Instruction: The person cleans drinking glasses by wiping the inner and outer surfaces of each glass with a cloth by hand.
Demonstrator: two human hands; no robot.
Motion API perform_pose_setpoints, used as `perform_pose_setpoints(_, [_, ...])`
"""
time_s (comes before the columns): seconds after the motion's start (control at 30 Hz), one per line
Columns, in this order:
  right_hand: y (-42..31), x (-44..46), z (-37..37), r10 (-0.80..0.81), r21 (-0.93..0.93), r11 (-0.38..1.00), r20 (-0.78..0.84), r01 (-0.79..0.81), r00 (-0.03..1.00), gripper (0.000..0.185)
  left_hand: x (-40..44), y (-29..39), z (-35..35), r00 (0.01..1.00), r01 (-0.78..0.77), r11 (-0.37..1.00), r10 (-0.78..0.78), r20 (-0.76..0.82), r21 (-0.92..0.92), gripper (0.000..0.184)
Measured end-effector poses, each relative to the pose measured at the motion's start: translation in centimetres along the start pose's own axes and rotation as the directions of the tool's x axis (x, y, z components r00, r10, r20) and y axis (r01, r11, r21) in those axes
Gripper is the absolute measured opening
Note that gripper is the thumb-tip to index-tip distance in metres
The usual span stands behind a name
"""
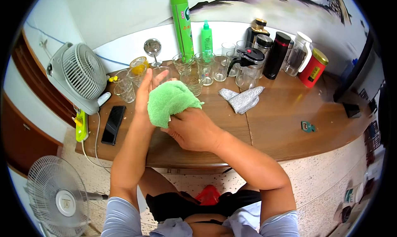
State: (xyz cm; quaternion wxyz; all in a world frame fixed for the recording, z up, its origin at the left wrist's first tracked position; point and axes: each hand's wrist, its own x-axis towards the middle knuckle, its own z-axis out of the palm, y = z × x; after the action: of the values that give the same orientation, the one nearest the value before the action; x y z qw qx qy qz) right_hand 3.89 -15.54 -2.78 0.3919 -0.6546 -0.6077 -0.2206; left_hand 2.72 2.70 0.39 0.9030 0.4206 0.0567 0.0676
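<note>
Above a wooden table (285, 133) with drinking glasses (205, 71), the head view shows a green terry cloth (171, 97) between a pinching right hand (196, 129) and a left hand (143, 97) whose grip is hidden, where gentle, even pressure should work best.

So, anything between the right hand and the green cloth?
Nothing visible: the right hand is touching the green cloth directly. The left hand is at the cloth's left side, not between them. What the cloth covers is hidden.
</note>
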Motion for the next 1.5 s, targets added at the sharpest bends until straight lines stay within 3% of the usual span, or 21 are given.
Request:
perform_pose_setpoints(0.07, [0.3, 0.1, -0.4, 0.037, -0.031, 0.999, -0.009, -0.038, 0.999, 0.017, -0.2, -0.2, 0.2, 0.997, 0.048, 0.999, -0.048, 0.059, 0.0, 0.069])
perform_pose_setpoints(0.2, [1.0, 0.1, -1.8, 0.192, -0.066, 0.98, 0.019, -0.19, 0.981, 0.018, -0.7, -1.3, 1.5, 0.997, 0.0, 0.996, -0.007, 0.082, 0.088, 0.061])
perform_pose_setpoints(0.3, [1.9, 0.2, -2.4, 0.216, -0.067, 0.973, -0.088, -0.222, 0.973, 0.02, -1.5, -1.8, 2.9, 0.999, -0.018, 0.995, 0.014, 0.048, 0.098, 0.054])
perform_pose_setpoints(0.47, [2.2, -0.1, -2.0, 0.121, -0.083, 0.988, -0.089, -0.129, 0.989, 0.017, -1.3, -1.3, 2.6, 0.987, -0.154, 0.983, 0.148, 0.068, 0.097, 0.054])
perform_pose_setpoints(0.5, [2.1, -0.2, -1.6, 0.089, -0.09, 0.991, -0.084, -0.097, 0.992, 0.016, -1.3, -1.3, 2.9, 0.978, -0.205, 0.97, 0.207, 0.001, 0.129, 0.067])
perform_pose_setpoints(0.6, [1.2, -0.5, -0.7, 0.034, -0.083, 0.996, 0.008, -0.033, 0.999, 0.016, -0.1, -0.2, 0.4, 0.996, -0.091, 0.989, 0.092, -0.003, 0.113, 0.07])
perform_pose_setpoints(0.7, [0.6, -0.5, 0.3, -0.132, -0.068, 0.99, -0.105, 0.126, 0.986, 0.018, 0.3, 0.2, -0.7, 0.998, -0.061, 0.997, 0.061, 0.016, 0.046, 0.072])
perform_pose_setpoints(0.73, [0.5, -0.5, 0.4, -0.123, -0.072, 0.991, -0.1, 0.116, 0.987, 0.018, 0.3, 0.3, -0.8, 0.998, -0.059, 0.998, 0.058, 0.015, 0.033, 0.071])
perform_pose_setpoints(0.83, [0.5, -0.5, 0.2, -0.076, -0.115, 0.991, -0.068, 0.068, 0.995, 0.017, -0.5, 0.3, 0.2, 0.977, 0.002, 1.0, -0.002, 0.211, -0.001, 0.069])
perform_pose_setpoints(0.93, [1.1, -0.4, -0.6, -0.017, -0.175, 0.984, -0.049, 0.008, 0.999, 0.015, -1.4, -0.6, 2.7, 0.999, -0.025, 1.0, 0.024, 0.047, 0.017, 0.064])
perform_pose_setpoints(0.97, [1.1, -0.2, -1.2, -0.014, -0.174, 0.985, -0.073, 0.001, 0.997, 0.015, -1.2, -0.7, 1.7, 0.987, -0.055, 0.998, 0.05, 0.15, 0.029, 0.058])
perform_pose_setpoints(1.1, [1.9, 0.1, -2.0, 0.07, -0.085, 0.993, -0.182, -0.087, 0.981, 0.016, -2.4, -1.2, 3.7, 0.987, -0.082, 0.995, 0.074, 0.144, 0.051, 0.055])
perform_pose_setpoints(1.2, [2.2, 0.0, -1.5, 0.046, -0.042, 0.998, -0.206, -0.056, 0.977, 0.016, -1.8, -1.3, 3.2, 0.981, -0.193, 0.973, 0.186, 0.061, 0.127, 0.057])
perform_pose_setpoints(1.3, [1.6, -0.4, -1.2, 0.01, -0.094, 0.995, -0.073, -0.017, 0.997, 0.015, -0.9, -0.4, 1.4, 0.988, -0.143, 0.987, 0.138, 0.061, 0.073, 0.064])
perform_pose_setpoints(1.4, [1.0, -0.6, 0.4, -0.095, -0.106, 0.99, -0.058, 0.089, 0.994, 0.017, 0.3, 0.6, -0.9, 0.993, -0.082, 0.996, 0.079, 0.084, 0.033, 0.07])
perform_pose_setpoints(1.43, [0.7, -0.4, 0.8, -0.146, -0.095, 0.986, -0.125, 0.135, 0.981, 0.019, 0.5, 0.7, -0.9, 0.996, -0.059, 0.998, 0.059, 0.059, -0.001, 0.071])
perform_pose_setpoints(1.5, [0.8, -0.4, 0.7, -0.141, -0.105, 0.986, -0.106, 0.13, 0.984, 0.019, 0.4, 0.8, -0.9, 0.993, -0.026, 0.999, 0.028, 0.119, -0.018, 0.07])
